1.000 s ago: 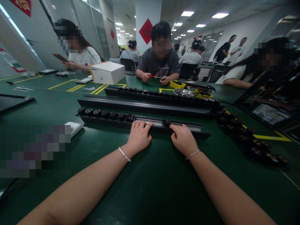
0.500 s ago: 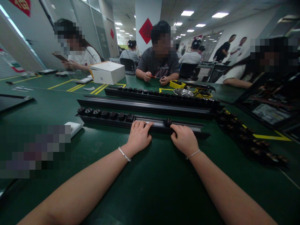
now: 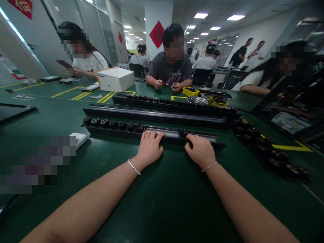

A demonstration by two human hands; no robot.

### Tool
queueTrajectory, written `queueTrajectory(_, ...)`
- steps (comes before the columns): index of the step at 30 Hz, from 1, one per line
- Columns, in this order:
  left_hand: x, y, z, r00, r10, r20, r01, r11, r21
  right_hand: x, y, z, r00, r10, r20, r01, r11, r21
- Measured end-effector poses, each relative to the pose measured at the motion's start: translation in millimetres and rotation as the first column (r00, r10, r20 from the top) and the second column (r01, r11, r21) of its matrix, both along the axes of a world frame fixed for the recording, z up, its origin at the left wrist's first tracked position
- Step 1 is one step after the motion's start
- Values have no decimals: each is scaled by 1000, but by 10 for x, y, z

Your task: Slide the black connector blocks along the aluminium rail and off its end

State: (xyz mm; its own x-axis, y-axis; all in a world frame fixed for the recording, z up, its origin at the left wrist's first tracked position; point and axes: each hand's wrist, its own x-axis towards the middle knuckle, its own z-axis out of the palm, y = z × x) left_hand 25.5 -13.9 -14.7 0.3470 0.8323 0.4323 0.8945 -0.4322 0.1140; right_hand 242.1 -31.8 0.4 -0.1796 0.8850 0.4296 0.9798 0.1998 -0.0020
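Now I am resting both hands along the near edge of a black rail [image 3: 113, 133], which is lying crosswise on the green table [image 3: 162, 199] and carrying a row of black blocks [image 3: 121, 125] from its left end towards the middle. My left hand [image 3: 151, 146] is draping its fingertips over that near edge, just beside the last block of the row; whether it is really gripping the wall, I cannot tell. With my right hand [image 3: 200, 148] I am touching a single block [image 3: 184, 133], which is sitting in the channel apart from the row, nearer the right end. My thumb is lying below the forefinger with a gap showing, and I cannot tell whether the two are clamping anything between them. To be handling this well, I am judging, the left hand should be pressing evenly so the rail is not skidding, and any push should be running straight along the channel, since a tilted block could be jamming against a wall. Towards the table's far edge, a second rail [image 3: 154, 113] is lying close behind, so small movements are seeming wiser.
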Motion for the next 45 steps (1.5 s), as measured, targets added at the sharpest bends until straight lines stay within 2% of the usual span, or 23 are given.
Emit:
queueTrajectory(9, -6, -5, -5, 1000, -12, 11, 11, 1000, 19, -21, -11, 40, 998, -59, -37, 58, 998, -35)
queueTrajectory(14, -4, 2, -11, 1000, -11, 12, 10, 1000, 23, -11, 0, 27, 998, -47, -49, 46, 999, -18)
queueTrajectory(23, -2, 3, -2, 1000, -13, 18, 13, 1000, 18, 17, 15, -3, 990, -70, -119, 74, 997, 27)
queueTrajectory(26, 6, 5, -6, 1000, -2, 17, 2, 1000, 16, 15, 57, -39, 974, -109, -200, 126, 989, 76)
queueTrajectory(29, 14, 4, -9, 1000, 5, 17, -5, 1000, 14, 4, 95, -71, 965, -83, -249, 118, 985, 129)
queueTrajectory(32, 23, 3, -9, 1000, 5, 21, -5, 1000, 13, -18, 121, -83, 967, -63, -247, 85, 993, 80)
queueTrajectory(36, 43, 3, -11, 999, 16, 28, -16, 1000, 17, -53, 166, -61, 929, -159, -334, 167, 986, -5)
queueTrajectory(40, 56, 2, -10, 999, 28, 28, -29, 1000, 7, -70, 201, -14, 904, -198, -378, 199, 979, -37)
queueTrajectory(45, 41, -1, -5, 999, 23, 32, -23, 1000, -1, -73, 198, 13, 910, -198, -364, 198, 979, -38)
